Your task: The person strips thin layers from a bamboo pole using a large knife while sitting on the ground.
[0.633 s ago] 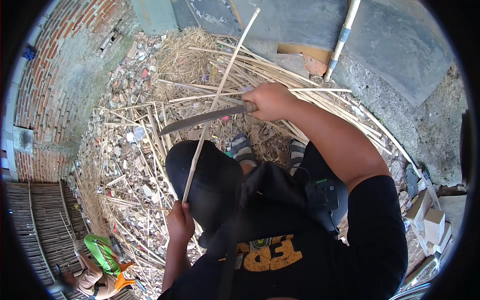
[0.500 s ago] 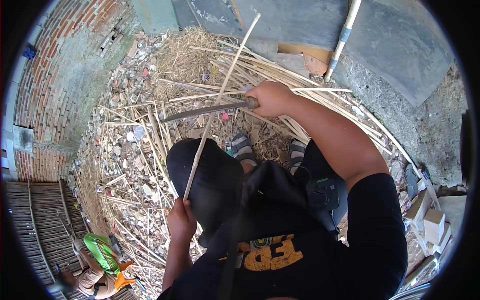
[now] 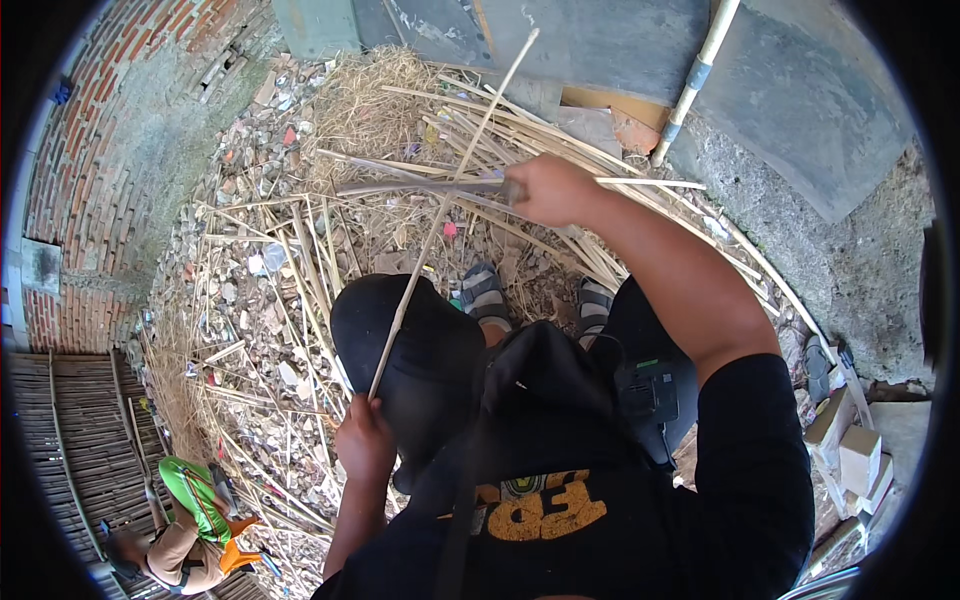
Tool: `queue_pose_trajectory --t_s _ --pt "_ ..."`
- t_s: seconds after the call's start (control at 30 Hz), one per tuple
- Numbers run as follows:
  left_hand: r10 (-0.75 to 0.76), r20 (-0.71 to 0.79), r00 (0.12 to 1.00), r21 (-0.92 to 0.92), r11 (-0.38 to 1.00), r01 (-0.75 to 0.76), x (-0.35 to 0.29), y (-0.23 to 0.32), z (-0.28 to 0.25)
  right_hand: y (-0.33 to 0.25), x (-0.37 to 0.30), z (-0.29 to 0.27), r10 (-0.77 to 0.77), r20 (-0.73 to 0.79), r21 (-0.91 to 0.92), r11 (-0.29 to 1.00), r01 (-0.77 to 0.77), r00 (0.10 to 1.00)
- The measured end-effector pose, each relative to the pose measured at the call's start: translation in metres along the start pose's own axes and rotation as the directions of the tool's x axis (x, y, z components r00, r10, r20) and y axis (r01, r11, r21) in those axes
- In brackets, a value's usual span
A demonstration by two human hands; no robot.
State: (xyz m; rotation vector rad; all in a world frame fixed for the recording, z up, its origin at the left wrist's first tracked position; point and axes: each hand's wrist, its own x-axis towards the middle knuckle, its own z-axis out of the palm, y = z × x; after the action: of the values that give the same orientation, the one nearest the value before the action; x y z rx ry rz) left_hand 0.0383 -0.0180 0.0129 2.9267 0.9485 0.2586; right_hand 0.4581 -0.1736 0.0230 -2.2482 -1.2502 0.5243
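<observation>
In my left hand [image 3: 364,440], closed around its lower end, is a long pale bamboo strip [image 3: 428,245] that slants up and to the right past my knee. My right hand [image 3: 548,190] grips the handle of a long-bladed machete [image 3: 410,187], slightly blurred. The blade points left and crosses the strip above its middle; whether they touch I cannot tell. Beyond my right hand lies a heap of split bamboo strips [image 3: 630,185] on the ground.
Rubble and litter [image 3: 265,320] cover the ground at left, with dry straw [image 3: 365,110] farther off. A brick wall [image 3: 95,190] stands left. Another person [image 3: 190,540] sits at lower left by a bamboo-slat panel [image 3: 85,440]. A pole [image 3: 697,75] leans at back; pale blocks [image 3: 860,460] lie right.
My right hand has risen slightly, and the machete blade now crosses the bamboo strip higher up. The strip's far end has shifted a little to the right; my left hand stays closed on it.
</observation>
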Motion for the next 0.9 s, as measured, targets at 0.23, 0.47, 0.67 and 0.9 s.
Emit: queue_pose_trajectory --t_s 0.23,0.47,0.67,0.9 --pt "-0.003 -0.044 0.999 0.092 0.996 0.007 0.001 -0.001 0.011 0.008 0.007 0.015 -0.052 -0.077 0.013 0.998 0.054 0.996" --pt "-0.036 -0.043 0.998 0.107 0.993 0.041 -0.004 -0.005 0.005 -0.024 -0.005 0.011 -0.106 0.037 -0.138 0.984 0.11 0.994" --pt "-0.017 -0.059 0.998 0.076 0.997 0.022 0.004 0.003 0.003 0.017 0.004 0.007 0.091 -0.091 0.015 0.996 -0.09 0.992" --pt "0.011 -0.103 0.995 0.072 0.997 -0.004 0.001 0.001 0.011 0.003 0.001 0.011 0.038 -0.061 0.005 0.999 -0.037 0.997"
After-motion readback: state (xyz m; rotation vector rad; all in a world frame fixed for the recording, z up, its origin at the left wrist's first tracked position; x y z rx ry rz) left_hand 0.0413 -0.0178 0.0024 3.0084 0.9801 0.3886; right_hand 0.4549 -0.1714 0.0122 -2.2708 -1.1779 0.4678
